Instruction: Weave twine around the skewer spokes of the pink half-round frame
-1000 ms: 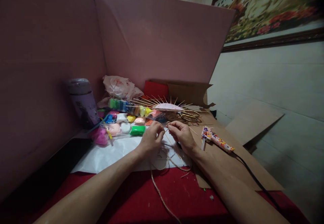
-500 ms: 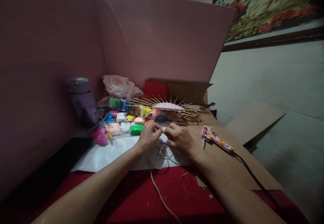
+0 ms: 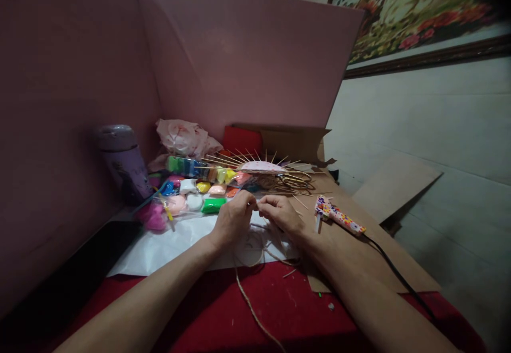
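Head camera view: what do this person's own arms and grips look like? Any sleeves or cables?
The left forearm and right forearm are bare in view: no sleeve, watch or bracelet. The left grip and right grip are ungloved human hands; no ring shows, though some fingers are hidden. The black cable belongs to the floral glue gun.

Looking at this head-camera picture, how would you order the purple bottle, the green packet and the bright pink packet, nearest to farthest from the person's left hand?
From the left hand:
1. Green packet: just to its left, slightly beyond it.
2. Bright pink packet: farther left, near the white sheet's edge.
3. Purple bottle: farthest left, standing behind the pink packet.
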A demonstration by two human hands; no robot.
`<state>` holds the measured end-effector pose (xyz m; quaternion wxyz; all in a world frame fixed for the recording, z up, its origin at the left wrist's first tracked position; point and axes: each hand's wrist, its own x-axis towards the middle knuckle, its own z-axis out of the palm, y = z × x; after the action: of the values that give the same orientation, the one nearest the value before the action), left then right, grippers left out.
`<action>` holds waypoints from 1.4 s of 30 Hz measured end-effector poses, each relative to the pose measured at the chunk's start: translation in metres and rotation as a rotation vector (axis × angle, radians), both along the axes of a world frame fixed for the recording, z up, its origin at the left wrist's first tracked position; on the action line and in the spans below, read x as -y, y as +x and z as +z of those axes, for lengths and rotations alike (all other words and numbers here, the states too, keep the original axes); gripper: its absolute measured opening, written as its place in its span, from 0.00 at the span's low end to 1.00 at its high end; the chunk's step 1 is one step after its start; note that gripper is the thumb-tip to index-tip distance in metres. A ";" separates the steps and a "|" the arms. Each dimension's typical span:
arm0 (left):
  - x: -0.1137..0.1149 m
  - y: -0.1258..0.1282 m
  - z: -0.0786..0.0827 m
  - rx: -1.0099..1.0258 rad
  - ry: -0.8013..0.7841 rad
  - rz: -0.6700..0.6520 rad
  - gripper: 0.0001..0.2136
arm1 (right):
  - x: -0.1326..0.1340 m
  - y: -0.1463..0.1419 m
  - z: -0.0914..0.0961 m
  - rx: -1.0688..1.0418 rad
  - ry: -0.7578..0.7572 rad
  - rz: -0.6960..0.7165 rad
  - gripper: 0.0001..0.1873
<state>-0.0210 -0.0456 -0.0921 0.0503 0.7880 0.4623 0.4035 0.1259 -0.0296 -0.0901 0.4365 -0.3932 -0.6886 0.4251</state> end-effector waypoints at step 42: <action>-0.013 -0.003 -0.001 0.267 -0.252 -0.121 0.04 | -0.005 0.001 -0.004 0.054 0.053 -0.049 0.10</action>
<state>-0.0239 -0.0323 -0.0929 0.2337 0.7412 0.4504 0.4395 0.1265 -0.0249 -0.0939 0.4384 -0.4097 -0.7013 0.3850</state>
